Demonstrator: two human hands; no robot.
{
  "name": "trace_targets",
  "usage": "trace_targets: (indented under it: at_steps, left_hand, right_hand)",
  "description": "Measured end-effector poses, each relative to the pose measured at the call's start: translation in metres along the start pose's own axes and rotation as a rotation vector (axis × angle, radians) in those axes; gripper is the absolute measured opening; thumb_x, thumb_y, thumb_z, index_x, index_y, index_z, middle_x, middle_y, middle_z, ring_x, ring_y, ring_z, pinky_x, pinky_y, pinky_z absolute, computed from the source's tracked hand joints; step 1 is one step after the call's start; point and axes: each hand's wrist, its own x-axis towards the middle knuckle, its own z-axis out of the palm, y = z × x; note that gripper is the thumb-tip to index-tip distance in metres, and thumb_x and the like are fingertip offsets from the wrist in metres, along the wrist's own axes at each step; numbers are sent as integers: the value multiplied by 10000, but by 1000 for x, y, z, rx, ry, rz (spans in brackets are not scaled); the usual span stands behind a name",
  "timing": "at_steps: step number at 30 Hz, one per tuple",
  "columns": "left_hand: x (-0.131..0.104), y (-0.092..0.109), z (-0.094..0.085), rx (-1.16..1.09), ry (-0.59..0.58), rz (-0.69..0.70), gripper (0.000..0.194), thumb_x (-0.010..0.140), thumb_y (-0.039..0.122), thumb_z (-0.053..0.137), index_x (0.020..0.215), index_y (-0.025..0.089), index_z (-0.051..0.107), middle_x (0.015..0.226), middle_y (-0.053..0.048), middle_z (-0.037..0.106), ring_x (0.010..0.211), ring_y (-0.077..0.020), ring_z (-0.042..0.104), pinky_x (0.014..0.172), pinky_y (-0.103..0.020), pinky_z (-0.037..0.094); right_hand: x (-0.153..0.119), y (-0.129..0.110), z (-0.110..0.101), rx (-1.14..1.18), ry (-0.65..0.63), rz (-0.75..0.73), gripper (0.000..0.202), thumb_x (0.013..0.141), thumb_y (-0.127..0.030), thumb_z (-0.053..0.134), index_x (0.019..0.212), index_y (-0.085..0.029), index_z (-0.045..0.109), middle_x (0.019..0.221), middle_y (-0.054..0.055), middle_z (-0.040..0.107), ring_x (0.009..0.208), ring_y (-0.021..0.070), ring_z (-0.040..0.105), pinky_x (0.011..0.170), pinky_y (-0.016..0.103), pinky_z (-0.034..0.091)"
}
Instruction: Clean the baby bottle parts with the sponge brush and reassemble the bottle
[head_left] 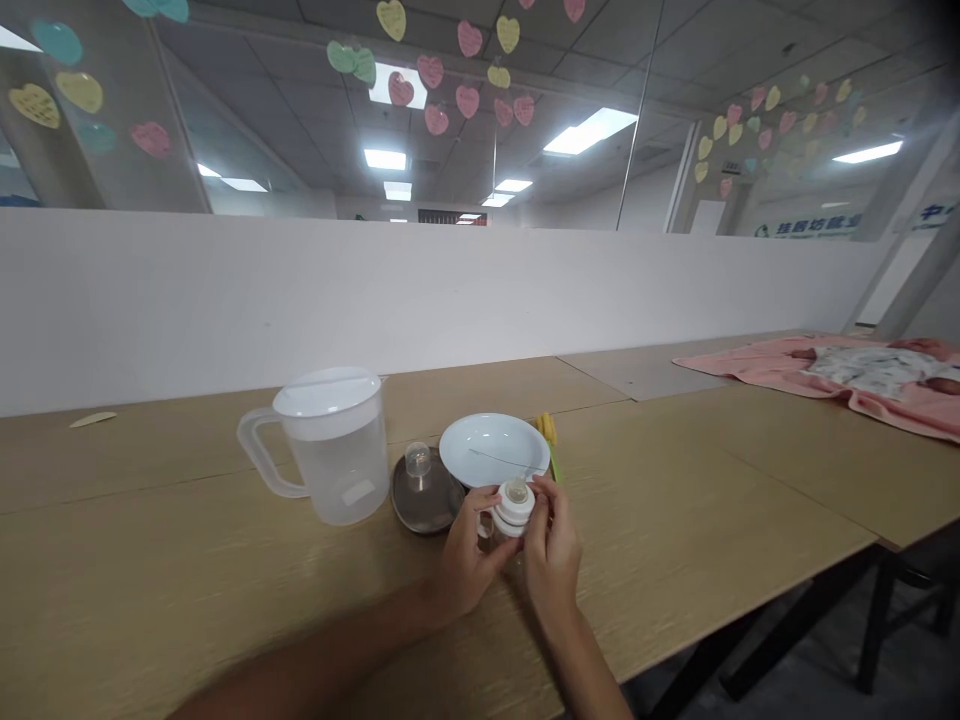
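A small baby bottle (513, 513) with a white collar and a clear nipple stands upright between my two hands, in front of the white bowl. My left hand (469, 555) wraps round its left side, thumb and fingers closed on it. On the right, my right hand (553, 550) has its fingers pressed against the white collar. Behind the bottle is a white bowl (493, 450) with a thin, clear item lying in it. A clear dome cap (418, 460) rests on a dark round tray (425, 505) left of the bowl.
A large clear pitcher (345, 460) with a white lid stands left of the tray. Something yellow and green (547, 430) lies beside the bowl. On the far right, a doll in patterned clothing (877, 368) lies on a pink cloth (765, 358). A white partition (450, 290) runs behind the table.
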Motion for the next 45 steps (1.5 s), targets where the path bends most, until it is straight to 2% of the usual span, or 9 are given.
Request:
trace_targets:
  at_steps: [6, 9, 12, 20, 25, 31, 36, 40, 45]
  left_hand:
    - [3, 5, 0, -46, 7, -61, 379, 792, 278, 657, 1105, 217, 453, 1196, -84, 525, 1150, -227, 500, 980, -402, 403]
    - [4, 6, 0, -38, -2, -55, 359, 797, 243, 625, 1109, 213, 451, 1180, -82, 521, 1116, -220, 514, 954, -385, 422]
    - [4, 6, -1, 26, -5, -56, 378, 790, 207, 598, 1135, 206, 444, 1152, -80, 529, 1074, -218, 528, 929, -382, 433]
    - [7, 12, -1, -7, 6, -128, 450, 784, 248, 607, 1189, 193, 421, 1200, -102, 525, 1122, -245, 517, 947, -400, 429]
    - [5, 12, 1, -46, 22, -163, 446, 745, 273, 674, 1115, 188, 439, 1145, -96, 559, 1067, -239, 546, 924, -401, 437]
    - [7, 12, 1, -55, -32, -167, 438, 765, 277, 664, 1141, 176, 464, 1113, -106, 597, 1009, -239, 579, 873, -379, 461]
    - [10, 16, -1, 19, -92, -116, 469, 782, 239, 646, 1218, 190, 479, 1255, -113, 539, 1168, -257, 497, 993, -406, 393]
    - [8, 15, -1, 16, -60, -146, 524, 765, 237, 659, 1241, 201, 444, 1257, -101, 532, 1157, -246, 504, 996, -404, 390]
    - [5, 17, 1, -28, -36, -189, 454, 736, 233, 683, 1130, 190, 463, 1165, -88, 569, 1051, -228, 554, 916, -378, 441]
  right_hand:
    - [1, -1, -3, 17, -36, -53, 318, 912, -387, 373, 982, -176, 601, 971, 86, 645, 906, 203, 598, 799, 343, 464]
    - [2, -7, -3, -12, -60, -119, 296, 866, -438, 484, 978, -181, 580, 989, 84, 599, 960, 213, 563, 826, 361, 460]
    - [3, -13, -1, -93, -21, -153, 325, 784, -462, 604, 951, -185, 565, 959, 73, 562, 959, 225, 544, 834, 383, 454]
    - [4, -10, -3, -162, -23, -336, 243, 861, -382, 515, 987, -184, 580, 1001, 85, 574, 996, 222, 528, 872, 398, 428]
    - [3, -10, -9, -158, 115, -381, 164, 880, -295, 484, 791, -188, 571, 800, 48, 592, 807, 188, 559, 743, 351, 438]
    - [-4, -8, -11, -100, 53, -581, 211, 869, -212, 456, 701, -201, 582, 676, 35, 615, 668, 169, 584, 682, 352, 473]
    - [-1, -6, -12, -100, 193, -370, 163, 881, -260, 480, 837, -175, 612, 848, 91, 666, 825, 199, 633, 746, 355, 503]
    - [1, -5, -12, -111, 123, -258, 243, 886, -333, 473, 956, -153, 620, 985, 120, 671, 954, 232, 626, 827, 387, 492]
    - [-3, -4, -14, -89, 125, -235, 248, 880, -365, 480, 902, -168, 629, 903, 94, 675, 875, 226, 623, 815, 391, 477]
